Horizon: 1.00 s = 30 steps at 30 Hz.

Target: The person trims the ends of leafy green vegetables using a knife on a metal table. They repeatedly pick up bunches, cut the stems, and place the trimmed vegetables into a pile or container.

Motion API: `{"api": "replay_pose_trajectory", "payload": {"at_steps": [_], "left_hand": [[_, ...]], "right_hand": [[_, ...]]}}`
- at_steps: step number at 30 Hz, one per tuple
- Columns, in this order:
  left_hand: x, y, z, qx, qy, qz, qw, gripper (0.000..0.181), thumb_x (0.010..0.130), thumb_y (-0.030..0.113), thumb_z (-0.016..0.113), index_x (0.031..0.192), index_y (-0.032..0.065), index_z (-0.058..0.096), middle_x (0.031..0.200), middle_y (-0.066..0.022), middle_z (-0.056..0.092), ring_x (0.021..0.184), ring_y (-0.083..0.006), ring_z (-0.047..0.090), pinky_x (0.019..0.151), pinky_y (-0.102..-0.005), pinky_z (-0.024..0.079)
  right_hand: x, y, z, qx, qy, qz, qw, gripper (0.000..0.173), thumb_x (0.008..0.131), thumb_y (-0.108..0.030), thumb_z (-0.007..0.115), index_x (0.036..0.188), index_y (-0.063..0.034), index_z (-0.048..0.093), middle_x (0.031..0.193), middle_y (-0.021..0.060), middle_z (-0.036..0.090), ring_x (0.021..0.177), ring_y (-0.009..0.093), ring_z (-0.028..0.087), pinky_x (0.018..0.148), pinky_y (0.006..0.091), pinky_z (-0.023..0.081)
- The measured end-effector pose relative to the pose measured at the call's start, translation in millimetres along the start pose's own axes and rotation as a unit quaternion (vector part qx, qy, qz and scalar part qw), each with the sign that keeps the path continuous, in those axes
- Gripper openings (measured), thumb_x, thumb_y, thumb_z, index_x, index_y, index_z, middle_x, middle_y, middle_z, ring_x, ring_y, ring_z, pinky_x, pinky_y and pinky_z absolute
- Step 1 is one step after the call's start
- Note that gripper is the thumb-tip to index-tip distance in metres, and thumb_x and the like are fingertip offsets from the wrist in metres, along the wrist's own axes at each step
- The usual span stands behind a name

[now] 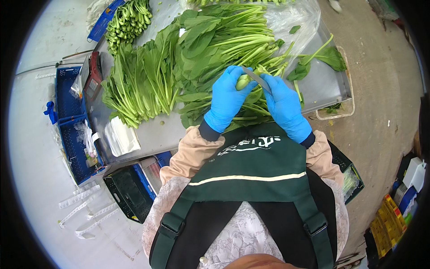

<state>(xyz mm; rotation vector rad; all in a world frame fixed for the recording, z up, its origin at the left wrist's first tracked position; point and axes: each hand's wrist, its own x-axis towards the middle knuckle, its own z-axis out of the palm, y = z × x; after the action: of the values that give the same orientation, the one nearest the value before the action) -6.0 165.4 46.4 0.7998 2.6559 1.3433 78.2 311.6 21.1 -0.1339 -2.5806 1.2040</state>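
Note:
In a blue glove, my left hand [231,95] grips the pale base of a leafy green vegetable [242,82]. My right hand [283,101], gloved alike, is closed around a knife whose grey blade [258,80] lies across that base, its tip by my left fingers. Beneath and beyond both hands spreads a large heap of long-stemmed greens [215,43], stems mostly pointing right. To the left lies another pile of greens [144,77] with stem ends towards me. The knife's handle is hidden in my right hand.
The steel table [158,132] carries a stack of clear plastic bags [121,137], a red scale [94,79] and plastic sheeting [295,20]. Small bok choy [129,25] sits at the far left. Blue crates [70,90] line the left edge; a pale bin [351,101] stands beneath the right corner.

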Motion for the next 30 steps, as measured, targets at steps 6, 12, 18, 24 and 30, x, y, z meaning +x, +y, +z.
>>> {"api": "replay_pose_trajectory", "payload": {"at_steps": [6,12,18,24,30], "left_hand": [[-8,8,-3,0.004,0.015,0.000,1.000,0.031,0.073,0.008,0.077,0.100,0.0072,0.062,0.094,-0.0093,0.061,0.080,-0.0246,0.063,0.070,-0.0322,0.051],[-2,7,-40,-0.027,0.095,0.036,0.994,0.022,0.078,0.008,0.074,0.097,0.0096,0.063,0.096,-0.0058,0.067,0.082,-0.0148,0.063,0.071,-0.0280,0.052],[45,-55,-209,-0.524,0.066,-0.147,0.837,0.043,0.098,0.030,0.048,0.133,0.0060,0.045,0.130,-0.0169,0.052,0.120,-0.0313,0.052,0.104,-0.0497,0.041],[72,-126,-259,-0.577,0.104,-0.180,0.790,0.045,0.095,0.028,0.054,0.129,-0.0006,0.047,0.131,-0.0172,0.052,0.123,-0.0340,0.049,0.105,-0.0508,0.039],[76,-131,-237,-0.599,0.259,-0.281,0.704,0.029,0.089,0.018,0.064,0.108,0.0011,0.053,0.113,-0.0194,0.059,0.108,-0.0340,0.058,0.096,-0.0520,0.046]], "right_hand": [[1,1,5,-0.013,0.002,-0.028,1.000,0.033,0.088,-0.015,0.058,0.120,-0.0127,0.051,0.102,0.0131,0.059,0.079,0.038,0.061,0.062,0.0426,0.051],[-20,48,11,0.046,-0.087,0.102,0.990,0.025,0.091,-0.021,0.055,0.111,-0.0047,0.057,0.094,0.0211,0.062,0.084,0.042,0.059,0.069,0.0463,0.049],[14,82,-28,0.177,-0.160,0.262,0.935,0.028,0.092,-0.026,0.054,0.088,0.0005,0.064,0.069,0.0052,0.056,0.062,0.011,0.049,0.057,0.0283,0.041],[100,144,19,0.149,0.086,0.066,0.983,0.031,0.089,-0.015,0.057,0.119,-0.0086,0.062,0.092,0.0076,0.067,0.076,0.014,0.056,0.071,0.0287,0.047],[126,149,27,0.097,-0.046,0.099,0.989,0.038,0.084,-0.004,0.058,0.121,-0.0141,0.062,0.107,0.0040,0.066,0.081,0.012,0.058,0.080,0.0277,0.047]]}}
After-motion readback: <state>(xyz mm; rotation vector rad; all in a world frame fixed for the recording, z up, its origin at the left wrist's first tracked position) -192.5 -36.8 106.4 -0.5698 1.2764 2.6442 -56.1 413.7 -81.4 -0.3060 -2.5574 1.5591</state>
